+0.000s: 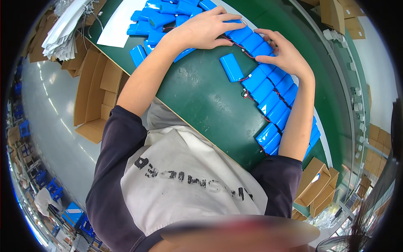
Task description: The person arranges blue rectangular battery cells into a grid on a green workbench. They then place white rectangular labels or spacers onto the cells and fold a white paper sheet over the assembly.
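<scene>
A long row of blue shrink-wrapped battery packs (pixel 268 90) with thin red and black leads lies along the green table (pixel 201 101). My left hand (pixel 205 29) rests flat on the packs at the far end of the row, fingers spread over one. My right hand (pixel 285 54) presses on the packs just beside it, fingers curled over their tops. One separate blue pack (pixel 231 67) lies alone on the green surface below my hands. A looser heap of blue packs (pixel 159 21) sits to the left of my left hand.
A white sheet (pixel 119 29) lies under the heap at the table's far left. Open cardboard boxes (pixel 94 88) stand on the floor left of the table, more boxes (pixel 315 185) at lower right. A conveyor rail (pixel 348 84) runs along the right.
</scene>
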Demonstrator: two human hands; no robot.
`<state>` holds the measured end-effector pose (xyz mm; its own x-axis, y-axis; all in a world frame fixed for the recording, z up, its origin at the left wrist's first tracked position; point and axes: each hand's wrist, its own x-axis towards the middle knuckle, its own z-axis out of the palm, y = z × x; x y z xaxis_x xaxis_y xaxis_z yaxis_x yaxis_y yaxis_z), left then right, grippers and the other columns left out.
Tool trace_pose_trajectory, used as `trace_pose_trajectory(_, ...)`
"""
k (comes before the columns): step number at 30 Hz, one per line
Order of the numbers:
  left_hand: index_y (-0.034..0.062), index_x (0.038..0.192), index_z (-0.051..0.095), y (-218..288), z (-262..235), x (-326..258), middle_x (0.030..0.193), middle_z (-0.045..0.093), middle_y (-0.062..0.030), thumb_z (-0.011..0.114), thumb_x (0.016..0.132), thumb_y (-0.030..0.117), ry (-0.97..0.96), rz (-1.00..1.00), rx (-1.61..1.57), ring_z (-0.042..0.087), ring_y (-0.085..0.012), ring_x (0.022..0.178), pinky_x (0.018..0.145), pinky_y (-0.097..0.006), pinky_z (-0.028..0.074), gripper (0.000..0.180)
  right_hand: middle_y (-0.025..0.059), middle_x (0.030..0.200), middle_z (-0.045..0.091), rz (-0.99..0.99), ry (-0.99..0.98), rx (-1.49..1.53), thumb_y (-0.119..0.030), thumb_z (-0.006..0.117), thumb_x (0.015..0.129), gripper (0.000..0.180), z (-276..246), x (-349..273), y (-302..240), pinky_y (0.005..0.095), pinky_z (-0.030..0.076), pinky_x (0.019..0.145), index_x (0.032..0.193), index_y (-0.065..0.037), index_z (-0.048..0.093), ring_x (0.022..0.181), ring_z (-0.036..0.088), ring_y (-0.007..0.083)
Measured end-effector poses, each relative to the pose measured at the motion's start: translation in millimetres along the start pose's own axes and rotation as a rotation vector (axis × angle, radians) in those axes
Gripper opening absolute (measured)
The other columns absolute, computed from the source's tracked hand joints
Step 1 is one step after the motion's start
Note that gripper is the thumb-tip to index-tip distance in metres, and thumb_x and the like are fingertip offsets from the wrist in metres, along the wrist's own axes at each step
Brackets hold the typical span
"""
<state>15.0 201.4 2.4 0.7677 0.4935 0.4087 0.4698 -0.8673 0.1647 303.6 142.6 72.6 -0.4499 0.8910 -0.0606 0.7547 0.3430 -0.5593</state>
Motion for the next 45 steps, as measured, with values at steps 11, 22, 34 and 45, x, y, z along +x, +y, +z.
trace_pose_trajectory(11, 0.0219, 0.148, 0.059, -11.0, -17.2, -27.7, 0.149, 0.059, -0.0144, 0.076, 0.091, 0.05, 0.106, -0.259, 0.403, 0.054, -0.0342, 0.139, 0.122, -0.05, 0.037, 0.066, 0.013, 0.127, 0.066, 0.047, 0.031, -0.019, -0.038, 0.077, 0.095, 0.058, -3.0, 3.3, -3.4, 0.0411, 0.057, 0.096, 0.147, -0.017, 0.061, 0.11, 0.068, 0.0297)
trace_pose_trajectory(22, 0.0199, 0.14, 0.061, -5.0, -15.3, -14.3, 0.134, 0.06, -0.0208, 0.077, 0.088, 0.038, 0.138, -0.226, 0.387, 0.061, -0.038, 0.12, 0.111, -0.051, 0.046, 0.057, 0.0111, 0.127, 0.067, -0.186, 0.198, -0.17, -0.029, 0.071, 0.1, 0.041, -2.8, -1.9, -33.6, 0.0442, 0.05, 0.107, 0.139, -0.015, 0.068, 0.125, 0.06, 0.0314)
trace_pose_trajectory(34, 0.0153, 0.135, 0.067, 3.8, -34.6, -35.2, 0.135, 0.06, -0.013, 0.08, 0.089, 0.025, 0.212, -0.117, 0.152, 0.063, -0.034, 0.119, 0.101, -0.042, 0.057, 0.049, 0.0119, 0.125, 0.069, -0.094, -0.079, -0.139, -0.023, 0.081, 0.09, 0.047, -4.7, -16.5, -87.3, 0.041, 0.055, 0.098, 0.133, -0.009, 0.069, 0.108, 0.067, 0.03)
trace_pose_trajectory(45, 0.0156, 0.14, 0.068, 35.9, -64.6, -34.8, 0.136, 0.071, -0.0086, 0.09, 0.081, 0.04, -0.01, -0.102, -0.23, 0.07, -0.0315, 0.113, 0.097, -0.042, 0.06, 0.068, 0.0164, 0.128, 0.066, -0.095, -0.12, -0.468, -0.028, 0.097, 0.068, 0.067, 35.9, -9.8, -90.6, 0.0437, 0.055, 0.104, 0.124, 0.001, 0.072, 0.119, 0.063, 0.0338)
